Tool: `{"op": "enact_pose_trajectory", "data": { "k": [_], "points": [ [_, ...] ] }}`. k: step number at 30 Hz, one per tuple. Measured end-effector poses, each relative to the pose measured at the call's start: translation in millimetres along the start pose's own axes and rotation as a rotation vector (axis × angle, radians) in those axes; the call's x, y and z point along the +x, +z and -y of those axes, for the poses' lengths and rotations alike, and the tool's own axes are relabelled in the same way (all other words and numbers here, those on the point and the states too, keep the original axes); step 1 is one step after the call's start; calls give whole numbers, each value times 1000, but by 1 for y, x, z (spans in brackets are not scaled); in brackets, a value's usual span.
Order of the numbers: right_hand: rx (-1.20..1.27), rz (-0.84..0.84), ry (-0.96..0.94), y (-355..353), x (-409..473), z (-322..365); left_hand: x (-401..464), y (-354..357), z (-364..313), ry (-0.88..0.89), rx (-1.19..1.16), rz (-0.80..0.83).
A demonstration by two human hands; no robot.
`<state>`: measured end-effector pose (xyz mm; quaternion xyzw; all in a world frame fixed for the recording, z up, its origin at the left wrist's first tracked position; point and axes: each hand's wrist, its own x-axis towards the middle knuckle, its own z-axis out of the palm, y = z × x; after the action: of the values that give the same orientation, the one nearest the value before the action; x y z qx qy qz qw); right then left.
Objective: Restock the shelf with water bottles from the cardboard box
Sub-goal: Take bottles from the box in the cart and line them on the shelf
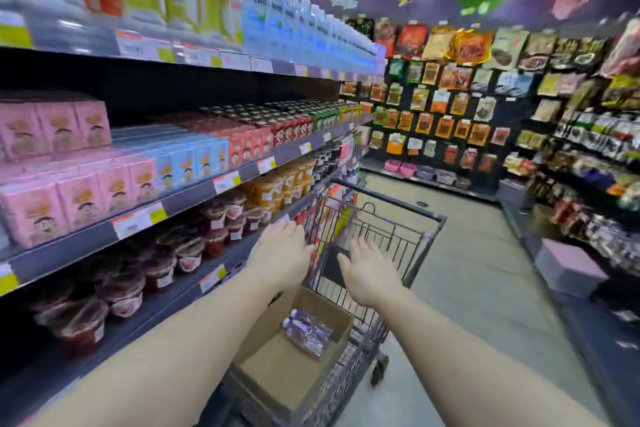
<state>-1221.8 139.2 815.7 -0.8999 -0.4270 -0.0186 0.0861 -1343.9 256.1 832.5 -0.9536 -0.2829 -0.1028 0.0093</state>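
Both hands hung spread and empty, left hand at eleven o'clock and right hand at one above the cardboard box, likely reaching for its last water bottles.

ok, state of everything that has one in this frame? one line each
left hand: open, holding nothing
right hand: open, holding nothing
cardboard box: open-topped, in the cart, mostly empty
water bottles: few left, lying in the box
shopping cart: beside the shelf
top shelf water row: stocked, upright
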Motion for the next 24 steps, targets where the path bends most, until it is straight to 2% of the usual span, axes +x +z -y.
{"op": "enact_pose_trajectory", "data": {
  "k": [4,7,14,19,22,24],
  "points": [
    [10,38,-21,36,69,-9,52,43,13,-15,30,81],
    [26,128,-88,79,125,-17,88,84,28,-72,19,133],
    [-24,400,-350,189,262,-40,176,209,55,-356,3,288],
    [-8,539,-382,267,341,-71,216,286,60,-547,-61,491],
    [-59,655,-434,316,362,-87,223,326,64,-642,-104,566],
    [-48,726,-389,358,366,-94,224,358,66,-676,-120,608]
  ]
}}
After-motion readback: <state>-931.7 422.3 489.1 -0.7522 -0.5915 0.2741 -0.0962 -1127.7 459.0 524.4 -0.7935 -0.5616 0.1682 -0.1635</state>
